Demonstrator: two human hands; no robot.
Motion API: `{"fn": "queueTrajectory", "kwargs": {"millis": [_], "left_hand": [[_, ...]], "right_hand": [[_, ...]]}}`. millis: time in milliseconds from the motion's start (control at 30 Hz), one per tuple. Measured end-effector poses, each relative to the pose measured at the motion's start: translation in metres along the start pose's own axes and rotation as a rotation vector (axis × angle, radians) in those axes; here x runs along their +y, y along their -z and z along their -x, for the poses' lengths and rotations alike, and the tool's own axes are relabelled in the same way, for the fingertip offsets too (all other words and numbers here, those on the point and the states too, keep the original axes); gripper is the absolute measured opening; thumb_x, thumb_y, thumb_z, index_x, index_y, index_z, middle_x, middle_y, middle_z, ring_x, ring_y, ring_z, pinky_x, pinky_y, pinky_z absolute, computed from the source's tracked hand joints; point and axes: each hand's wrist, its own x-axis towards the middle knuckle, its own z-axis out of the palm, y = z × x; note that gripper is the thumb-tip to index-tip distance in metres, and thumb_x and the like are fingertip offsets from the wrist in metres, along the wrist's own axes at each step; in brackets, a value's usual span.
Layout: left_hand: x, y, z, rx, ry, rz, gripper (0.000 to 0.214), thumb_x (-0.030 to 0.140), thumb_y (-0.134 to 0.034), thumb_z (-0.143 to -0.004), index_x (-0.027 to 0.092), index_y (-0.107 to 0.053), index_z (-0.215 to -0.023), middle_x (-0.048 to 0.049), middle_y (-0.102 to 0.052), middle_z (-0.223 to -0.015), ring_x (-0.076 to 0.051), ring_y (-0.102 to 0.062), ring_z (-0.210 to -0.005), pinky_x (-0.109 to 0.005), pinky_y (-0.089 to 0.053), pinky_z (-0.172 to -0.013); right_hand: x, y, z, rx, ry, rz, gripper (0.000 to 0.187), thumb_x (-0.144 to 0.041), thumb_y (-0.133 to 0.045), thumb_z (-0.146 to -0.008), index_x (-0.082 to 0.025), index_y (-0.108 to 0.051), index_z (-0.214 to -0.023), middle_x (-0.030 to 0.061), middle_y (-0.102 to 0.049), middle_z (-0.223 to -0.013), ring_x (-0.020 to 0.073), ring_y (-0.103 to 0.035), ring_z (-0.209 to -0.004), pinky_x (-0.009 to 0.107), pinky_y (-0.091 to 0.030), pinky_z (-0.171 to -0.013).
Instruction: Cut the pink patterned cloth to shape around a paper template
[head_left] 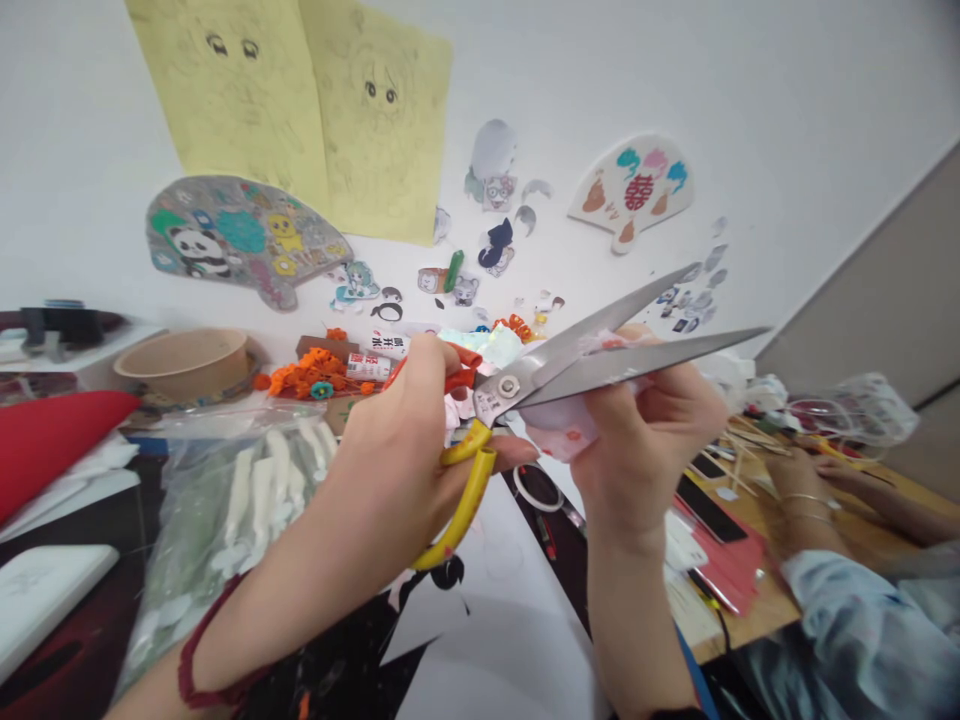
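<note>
My left hand (397, 440), with a dark red cord bracelet (206, 670) on its wrist, is shut on yellow-handled steel scissors (510, 385). Their long blades stand open. My right hand (645, 450) grips a crumpled pale pink piece of paper or film (559, 430), which sits at the blades' lower edge. Its exact material is unclear. Behind my hands lie orange paper flowers (307, 370) and a glue stick (371, 366). At the right, a co-worker's hand (802, 500) with thin bangles rests on a wooden table (780, 590), apart from mine.
Yellow sketch sheets (300, 110) and colourful paper cut-outs (247, 240) cover a white surface. A kraft paper bowl (184, 365), a plastic bag of white pieces (232, 510), and a red cushion (52, 450) sit left. Wooden sticks (750, 450) and red strips (720, 560) lie right.
</note>
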Motion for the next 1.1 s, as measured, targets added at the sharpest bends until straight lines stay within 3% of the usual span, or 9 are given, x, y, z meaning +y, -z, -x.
{"fn": "queueTrajectory", "kwargs": {"millis": [500, 800, 1100], "left_hand": [[-0.0044, -0.0030, 0.0025, -0.007, 0.000, 0.007, 0.036, 0.040, -0.069, -0.087, 0.025, -0.042, -0.104, -0.0036, -0.069, -0.090, -0.024, -0.069, -0.072, -0.032, -0.045, -0.060], [-0.0049, -0.0019, 0.0003, -0.004, -0.017, -0.027, 0.036, 0.043, -0.070, -0.087, 0.025, -0.042, -0.101, -0.0001, -0.065, -0.081, -0.021, -0.065, -0.065, -0.031, -0.043, -0.056], [-0.0023, 0.0045, 0.0005, -0.066, 0.048, -0.021, 0.036, 0.046, -0.069, -0.086, 0.024, -0.043, -0.098, -0.0022, -0.064, -0.079, -0.028, -0.068, -0.070, -0.041, -0.051, -0.064]], "right_hand": [[-0.0037, -0.0018, 0.0006, 0.023, -0.030, -0.022, 0.013, -0.018, -0.080, -0.082, -0.028, -0.082, -0.091, -0.0058, -0.076, -0.079, 0.0103, -0.067, -0.073, 0.025, -0.056, -0.070], [-0.0040, -0.0005, -0.0003, 0.002, -0.017, -0.032, 0.016, -0.014, -0.079, -0.083, -0.027, -0.082, -0.091, -0.0064, -0.078, -0.082, 0.0094, -0.069, -0.077, 0.023, -0.057, -0.074], [-0.0075, 0.0014, -0.0029, 0.007, -0.016, 0.054, 0.009, -0.020, -0.079, -0.080, -0.026, -0.080, -0.087, -0.0038, -0.075, -0.078, 0.0133, -0.066, -0.072, 0.029, -0.055, -0.067]]}}
